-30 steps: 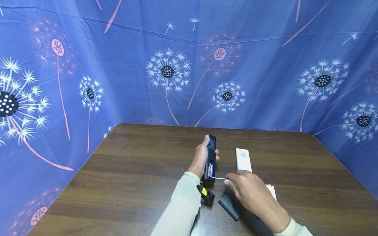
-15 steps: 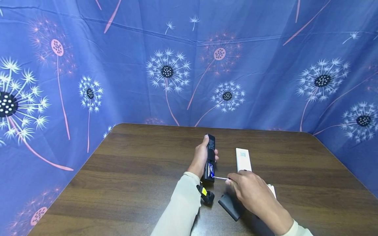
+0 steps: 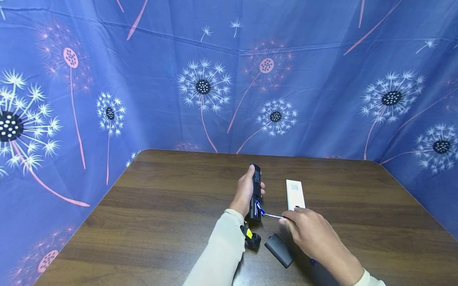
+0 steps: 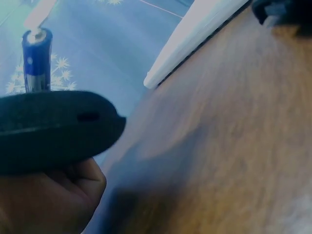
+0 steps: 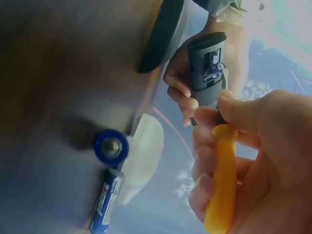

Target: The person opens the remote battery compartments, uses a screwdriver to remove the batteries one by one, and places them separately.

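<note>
My left hand point(image 3: 244, 193) grips a black remote control point(image 3: 256, 180) with its back facing up and its battery compartment uncovered. A blue battery point(image 3: 260, 207) sticks up at a slant from that compartment, one end raised above the casing. My right hand point(image 3: 312, 233) holds a screwdriver point(image 5: 223, 180) by its yellow-orange handle. The flat tip of its thin shaft point(image 3: 274, 216) is at the battery's raised end. In the left wrist view the battery point(image 4: 37, 61) rises beyond the remote's dark end point(image 4: 58, 129), with the pale tip point(image 4: 40, 13) right at its metal terminal.
A black battery cover point(image 3: 280, 250) lies on the brown table point(image 3: 161, 222) between the forearms. A white remote-like object point(image 3: 295, 194) lies beyond my right hand. Two loose blue batteries, one end-on point(image 5: 111, 147) and one lengthwise point(image 5: 106, 201), show beside a white object point(image 5: 142, 155).
The battery's near end has come up out of the compartment, tilting to the right. My right hand and the screwdriver have shifted slightly right; the left hand still holds the remote.
</note>
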`<action>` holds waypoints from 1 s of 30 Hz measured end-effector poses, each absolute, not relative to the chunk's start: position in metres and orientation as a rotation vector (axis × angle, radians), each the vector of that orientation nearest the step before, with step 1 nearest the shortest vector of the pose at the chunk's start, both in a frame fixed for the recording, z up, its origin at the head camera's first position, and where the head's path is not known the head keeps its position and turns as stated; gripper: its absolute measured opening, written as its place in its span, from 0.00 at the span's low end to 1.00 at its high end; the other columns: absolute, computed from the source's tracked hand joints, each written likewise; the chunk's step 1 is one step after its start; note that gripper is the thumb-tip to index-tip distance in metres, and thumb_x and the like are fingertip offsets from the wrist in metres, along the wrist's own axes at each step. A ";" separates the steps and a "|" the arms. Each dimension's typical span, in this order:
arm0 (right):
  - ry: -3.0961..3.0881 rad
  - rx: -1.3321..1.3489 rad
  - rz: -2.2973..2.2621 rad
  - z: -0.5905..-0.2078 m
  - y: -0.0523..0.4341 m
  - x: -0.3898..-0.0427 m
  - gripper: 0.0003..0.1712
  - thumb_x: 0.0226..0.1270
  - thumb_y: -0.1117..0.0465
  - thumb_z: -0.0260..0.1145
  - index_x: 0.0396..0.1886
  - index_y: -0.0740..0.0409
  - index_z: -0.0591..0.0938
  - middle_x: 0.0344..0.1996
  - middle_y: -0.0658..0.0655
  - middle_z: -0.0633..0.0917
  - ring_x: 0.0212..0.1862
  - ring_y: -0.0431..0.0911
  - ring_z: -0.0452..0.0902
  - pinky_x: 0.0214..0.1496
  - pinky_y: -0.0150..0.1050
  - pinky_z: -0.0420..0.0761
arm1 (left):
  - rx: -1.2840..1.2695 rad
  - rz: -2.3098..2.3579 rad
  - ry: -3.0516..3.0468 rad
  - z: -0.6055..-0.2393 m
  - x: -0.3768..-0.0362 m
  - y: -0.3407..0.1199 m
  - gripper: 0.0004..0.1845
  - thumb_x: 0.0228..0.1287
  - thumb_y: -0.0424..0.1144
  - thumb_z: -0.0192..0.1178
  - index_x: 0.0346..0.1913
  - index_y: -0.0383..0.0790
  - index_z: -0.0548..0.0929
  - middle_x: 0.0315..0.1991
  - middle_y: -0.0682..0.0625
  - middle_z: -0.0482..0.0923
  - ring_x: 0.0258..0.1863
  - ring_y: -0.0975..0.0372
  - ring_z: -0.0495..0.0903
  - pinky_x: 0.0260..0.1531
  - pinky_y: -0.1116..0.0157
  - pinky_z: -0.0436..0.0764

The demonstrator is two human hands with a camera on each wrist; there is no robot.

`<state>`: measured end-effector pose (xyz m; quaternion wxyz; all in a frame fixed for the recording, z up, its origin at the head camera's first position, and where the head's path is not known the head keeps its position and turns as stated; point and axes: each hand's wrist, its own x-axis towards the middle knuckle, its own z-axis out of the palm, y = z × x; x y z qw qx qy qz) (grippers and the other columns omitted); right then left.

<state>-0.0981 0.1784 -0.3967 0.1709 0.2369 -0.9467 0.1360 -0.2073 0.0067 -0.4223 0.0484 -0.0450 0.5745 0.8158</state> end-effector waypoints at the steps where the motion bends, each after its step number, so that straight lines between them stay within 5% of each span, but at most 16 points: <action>1: -2.690 0.673 0.395 -0.397 0.180 -0.098 0.03 0.65 0.57 0.73 0.35 0.50 0.88 0.24 0.42 0.81 0.27 0.38 0.76 0.31 0.44 0.78 | -0.142 2.485 1.765 -0.423 -0.207 0.007 0.32 0.74 0.65 0.45 0.57 0.38 0.78 0.25 0.49 0.77 0.20 0.62 0.77 0.23 0.66 0.75; 16: -2.811 0.617 0.487 -0.394 0.190 -0.097 0.05 0.69 0.56 0.70 0.39 0.50 0.89 0.32 0.44 0.86 0.35 0.40 0.82 0.38 0.48 0.83 | -0.067 2.493 1.803 -0.425 -0.208 0.014 0.31 0.74 0.63 0.49 0.54 0.35 0.78 0.24 0.47 0.79 0.20 0.61 0.78 0.23 0.65 0.77; 30: -2.890 0.604 0.499 -0.396 0.192 -0.097 0.04 0.68 0.55 0.70 0.38 0.48 0.89 0.27 0.40 0.83 0.28 0.35 0.73 0.32 0.43 0.78 | -0.050 2.409 1.864 -0.426 -0.207 0.018 0.36 0.71 0.65 0.52 0.61 0.35 0.79 0.26 0.45 0.83 0.21 0.60 0.80 0.22 0.66 0.77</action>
